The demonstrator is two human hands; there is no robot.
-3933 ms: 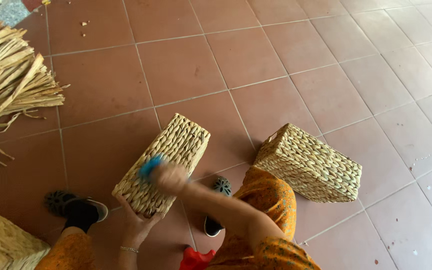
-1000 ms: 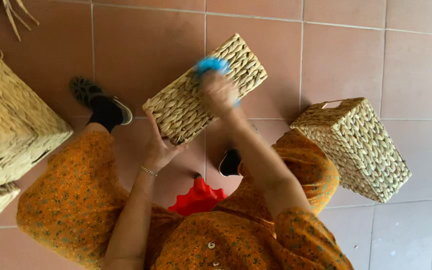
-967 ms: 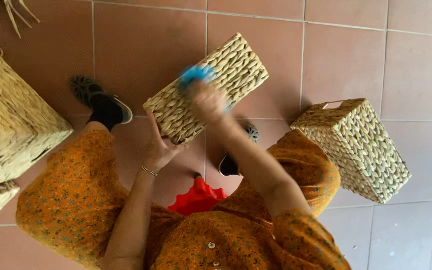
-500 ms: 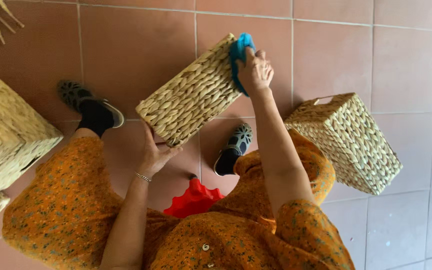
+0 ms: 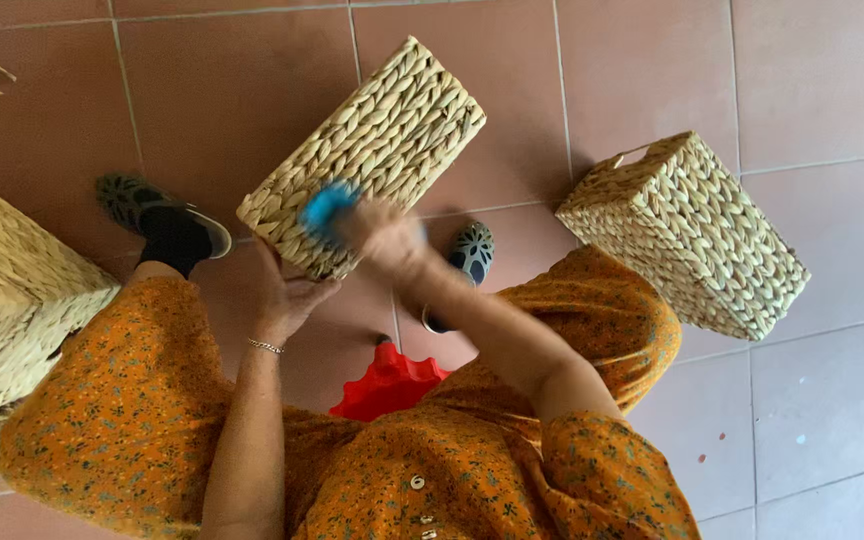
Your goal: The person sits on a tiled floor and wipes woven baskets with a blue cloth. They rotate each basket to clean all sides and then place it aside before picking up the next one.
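- The woven basket (image 5: 367, 155), long and rectangular, is held tilted above the tiled floor (image 5: 232, 90), its far end pointing to about 1 o'clock
- The left hand (image 5: 287, 295) cups the basket's near corner from below, fingers clenched on the weave at the 7 o'clock end; a thin bracelet (image 5: 265, 346) sits on that wrist
- The right hand (image 5: 382, 240), blurred, lies against the basket's lower side, its fingers grasping a small blue object (image 5: 327, 208) pressed to the weave; what kind of object it is cannot be told
- A second woven basket (image 5: 687, 235) rests on the floor at 3 o'clock, well apart from the held one
- More woven baskets (image 5: 12, 310) are stacked at 9 o'clock, at the frame's edge
- A red plastic piece (image 5: 387, 385) shows between the knees, at 6 o'clock from the held basket
- Dark shoes (image 5: 167, 215) rest on the tiles beneath the basket
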